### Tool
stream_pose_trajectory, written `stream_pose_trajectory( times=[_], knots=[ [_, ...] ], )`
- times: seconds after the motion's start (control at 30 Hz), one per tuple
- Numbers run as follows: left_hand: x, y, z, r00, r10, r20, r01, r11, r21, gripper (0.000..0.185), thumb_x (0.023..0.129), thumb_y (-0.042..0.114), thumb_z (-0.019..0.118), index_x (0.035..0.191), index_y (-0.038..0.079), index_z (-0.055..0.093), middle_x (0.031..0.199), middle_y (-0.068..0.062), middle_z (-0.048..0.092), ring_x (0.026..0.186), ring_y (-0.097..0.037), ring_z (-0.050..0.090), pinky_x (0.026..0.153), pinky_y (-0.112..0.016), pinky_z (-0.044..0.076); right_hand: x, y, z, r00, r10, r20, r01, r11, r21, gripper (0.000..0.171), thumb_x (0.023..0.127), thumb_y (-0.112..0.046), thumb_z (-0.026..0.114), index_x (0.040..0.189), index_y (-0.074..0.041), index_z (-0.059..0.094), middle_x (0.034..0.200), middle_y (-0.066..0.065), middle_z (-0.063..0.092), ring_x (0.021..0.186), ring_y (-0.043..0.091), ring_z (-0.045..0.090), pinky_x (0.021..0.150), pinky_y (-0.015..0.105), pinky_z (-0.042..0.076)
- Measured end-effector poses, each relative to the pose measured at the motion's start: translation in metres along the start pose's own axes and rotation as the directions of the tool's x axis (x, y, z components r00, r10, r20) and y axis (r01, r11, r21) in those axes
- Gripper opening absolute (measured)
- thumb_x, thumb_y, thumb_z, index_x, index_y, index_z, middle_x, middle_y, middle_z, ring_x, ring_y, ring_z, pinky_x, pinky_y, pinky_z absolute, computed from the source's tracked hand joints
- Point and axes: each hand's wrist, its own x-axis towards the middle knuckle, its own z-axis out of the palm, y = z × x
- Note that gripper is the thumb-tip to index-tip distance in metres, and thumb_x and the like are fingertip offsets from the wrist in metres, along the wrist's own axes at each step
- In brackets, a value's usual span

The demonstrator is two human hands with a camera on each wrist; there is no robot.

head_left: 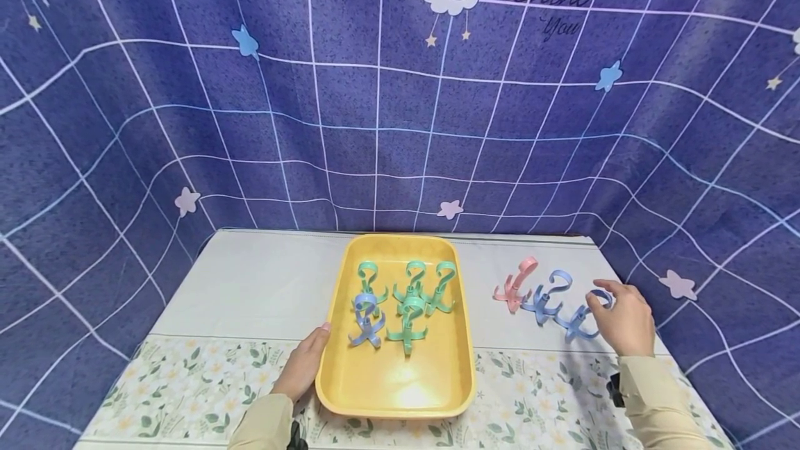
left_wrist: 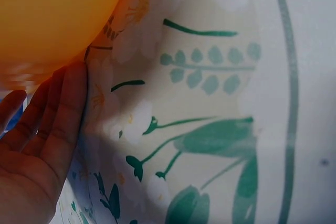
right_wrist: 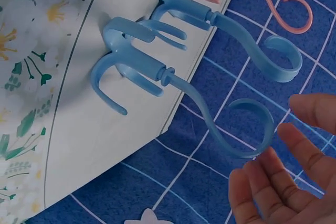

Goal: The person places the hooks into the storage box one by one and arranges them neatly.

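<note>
A person's left hand (head_left: 304, 365) rests with straight fingers against the left rim of a yellow tray (head_left: 450, 387) on a floral tablecloth (head_left: 187, 380); inside the tray stand four green hooks (head_left: 412, 297) and one blue hook (head_left: 366, 321). To the right of the tray, on the cloth, stand a pink hook (head_left: 515, 285) and two more blue hooks. The right hand (head_left: 625, 321), fingers relaxed and open, touches the curl of the nearest blue hook (head_left: 578, 318), the rightmost one, gripping nothing
</note>
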Motion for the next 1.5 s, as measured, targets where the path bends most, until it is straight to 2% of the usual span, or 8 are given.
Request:
stream_pose_trajectory(
  times=[0.27, 0.43, 0.6, 1.03, 1.27, 1.5],
  knots=[
    [-0.001, 0.000, 0.000, 1.000, 0.009, -0.010, -0.008, 1.000, 0.008, 0.090, 0.102, 0.073, 0.018, 0.158, 0.004, 0.032, 0.156, -0.023, 0.040, 0.143, -0.048, 0.034, 0.118, -0.064, 0.023, 0.000, 0.005, -0.001, 0.998, 0.040, 0.054, -0.038, 0.999, -0.037, 0.035, 0.097, -0.018, 0.065, 0.127, 0.001, 0.064, 0.113, 0.033, 0.059, 0.100, 0.052, 0.059, 0.078, 0.065, 0.047],
    [-0.001, 0.000, -0.001, 1.000, 0.013, -0.001, -0.013, 1.000, 0.004, 0.091, 0.101, 0.073, 0.018, 0.159, 0.004, 0.031, 0.157, -0.022, 0.039, 0.144, -0.048, 0.032, 0.118, -0.064, 0.022, -0.001, 0.006, -0.001, 0.996, 0.062, 0.069, -0.059, 0.997, -0.045, 0.033, 0.098, -0.017, 0.062, 0.127, 0.000, 0.063, 0.111, 0.033, 0.060, 0.099, 0.054, 0.060, 0.077, 0.066, 0.047],
    [-0.001, -0.001, -0.001, 1.000, 0.022, 0.001, -0.022, 1.000, 0.008, 0.092, 0.101, 0.073, 0.017, 0.159, 0.004, 0.031, 0.158, -0.022, 0.037, 0.145, -0.048, 0.030, 0.118, -0.064, 0.021, -0.005, 0.006, 0.004, 0.997, 0.050, 0.052, -0.048, 0.998, -0.043, 0.032, 0.098, -0.013, 0.062, 0.128, 0.000, 0.064, 0.105, 0.032, 0.062, 0.093, 0.051, 0.063, 0.073, 0.064, 0.048],
    [0.000, -0.003, -0.001, 1.000, 0.027, -0.005, -0.027, 1.000, -0.007, 0.089, 0.102, 0.072, 0.019, 0.159, 0.004, 0.031, 0.158, -0.022, 0.038, 0.145, -0.047, 0.031, 0.119, -0.063, 0.021, -0.011, 0.002, 0.009, 0.999, 0.035, -0.022, -0.035, 0.999, -0.034, 0.029, 0.097, -0.008, 0.062, 0.124, 0.001, 0.066, 0.102, 0.030, 0.067, 0.089, 0.047, 0.066, 0.067, 0.061, 0.049],
    [0.001, -0.001, -0.001, 1.000, 0.024, 0.001, -0.024, 1.000, -0.012, 0.087, 0.103, 0.069, 0.019, 0.159, 0.003, 0.031, 0.158, -0.022, 0.038, 0.146, -0.047, 0.030, 0.119, -0.062, 0.020, -0.012, 0.003, 0.008, 0.999, 0.049, -0.015, -0.049, 0.998, -0.034, 0.029, 0.097, -0.009, 0.062, 0.124, 0.000, 0.066, 0.102, 0.029, 0.069, 0.089, 0.047, 0.067, 0.065, 0.060, 0.050],
    [-0.001, -0.002, 0.000, 0.999, 0.048, -0.001, -0.048, 0.999, -0.025, 0.086, 0.104, 0.069, 0.020, 0.158, 0.004, 0.033, 0.153, -0.022, 0.046, 0.141, -0.047, 0.039, 0.118, -0.063, 0.025, -0.012, 0.004, 0.005, 0.999, 0.044, 0.001, -0.044, 0.998, -0.034, 0.028, 0.097, -0.009, 0.062, 0.123, 0.000, 0.067, 0.101, 0.028, 0.069, 0.087, 0.045, 0.067, 0.061, 0.057, 0.050]
  ],
)
